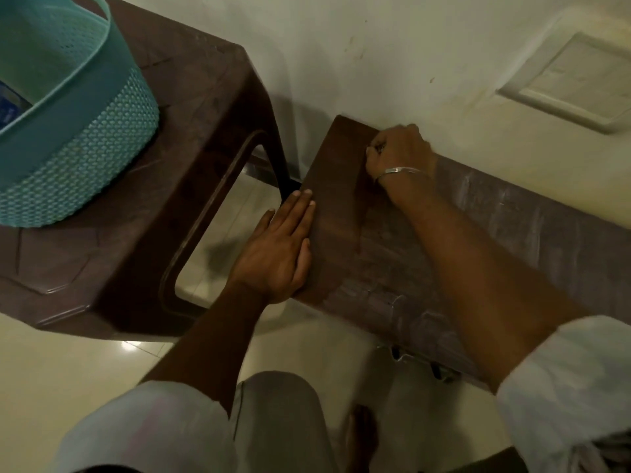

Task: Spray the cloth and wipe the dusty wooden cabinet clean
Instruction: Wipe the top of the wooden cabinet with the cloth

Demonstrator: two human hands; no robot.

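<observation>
The wooden cabinet (409,268) runs along the wall. Its top is dark and smooth at the left end and streaked with pale dust toward the right. My right hand (397,150) is a closed fist pressed on the cabinet's far left corner by the wall, with a bangle on the wrist. Only a dark scrap of the cloth (375,146) shows between its fingers; the rest is hidden. My left hand (283,247) lies flat on the cabinet's left edge, fingers straight, holding nothing. No spray bottle is clearly visible.
A brown plastic stool (191,138) stands left of the cabinet, with a teal perforated basket (85,158) on it and something blue inside. A white wall panel (577,83) sits at the upper right. A metal latch (406,356) sticks out from the cabinet front above the tiled floor.
</observation>
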